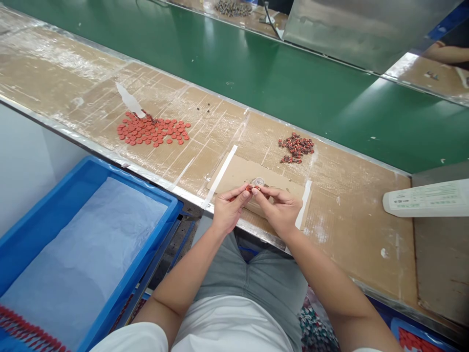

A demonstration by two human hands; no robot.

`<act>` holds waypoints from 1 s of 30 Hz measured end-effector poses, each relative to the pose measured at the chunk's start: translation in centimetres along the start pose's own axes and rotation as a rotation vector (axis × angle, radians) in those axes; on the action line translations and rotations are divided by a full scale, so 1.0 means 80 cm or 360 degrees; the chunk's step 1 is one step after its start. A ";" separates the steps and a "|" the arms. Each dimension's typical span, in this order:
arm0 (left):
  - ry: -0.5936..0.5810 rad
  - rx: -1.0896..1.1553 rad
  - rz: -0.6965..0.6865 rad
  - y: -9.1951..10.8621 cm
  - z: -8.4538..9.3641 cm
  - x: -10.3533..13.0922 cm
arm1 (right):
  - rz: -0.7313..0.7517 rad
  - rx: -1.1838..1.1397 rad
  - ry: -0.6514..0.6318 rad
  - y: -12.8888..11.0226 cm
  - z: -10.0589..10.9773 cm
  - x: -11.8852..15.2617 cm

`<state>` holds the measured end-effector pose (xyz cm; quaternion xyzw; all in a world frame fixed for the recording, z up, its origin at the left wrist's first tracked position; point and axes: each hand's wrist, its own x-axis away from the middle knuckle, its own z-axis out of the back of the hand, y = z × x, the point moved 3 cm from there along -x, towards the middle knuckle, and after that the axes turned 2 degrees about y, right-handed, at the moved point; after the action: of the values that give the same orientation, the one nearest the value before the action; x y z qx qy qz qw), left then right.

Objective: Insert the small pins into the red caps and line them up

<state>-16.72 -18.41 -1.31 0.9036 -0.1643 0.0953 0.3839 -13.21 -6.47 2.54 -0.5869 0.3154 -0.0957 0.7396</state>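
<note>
Just above a cardboard sheet (236, 173) taped to the bench, my left hand (230, 208) and my right hand (280, 208) meet fingertip to fingertip. Both pinch a small red-and-dark part (252, 188); its details are too small to tell. A small round clear dish (258, 182) sits just beyond the fingertips. Several red discs (154, 131) lie spread on the bench to the left, with a white pointed strip (129, 99) at their far edge. A heap of small red-and-black parts (297, 145) lies beyond my right hand.
A green conveyor belt (227, 63) runs behind the bench. On the right, a whitish container (427, 198) lies over the bench. A blue bin (88, 168) with a pale liner stands at the lower left. Another person's arm (449, 53) shows at the upper right.
</note>
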 end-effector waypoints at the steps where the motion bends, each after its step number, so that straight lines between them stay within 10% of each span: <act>1: -0.0002 -0.0003 -0.0002 0.000 0.000 0.000 | 0.0005 -0.0003 -0.0011 -0.001 0.000 -0.001; 30: -0.0054 -0.0047 -0.0070 0.003 0.000 0.005 | 0.0199 -0.0059 -0.0126 -0.001 0.008 -0.004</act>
<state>-16.41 -18.63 -1.05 0.9027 -0.1523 0.0689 0.3964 -13.09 -5.79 2.83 -0.5830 0.3238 -0.0201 0.7449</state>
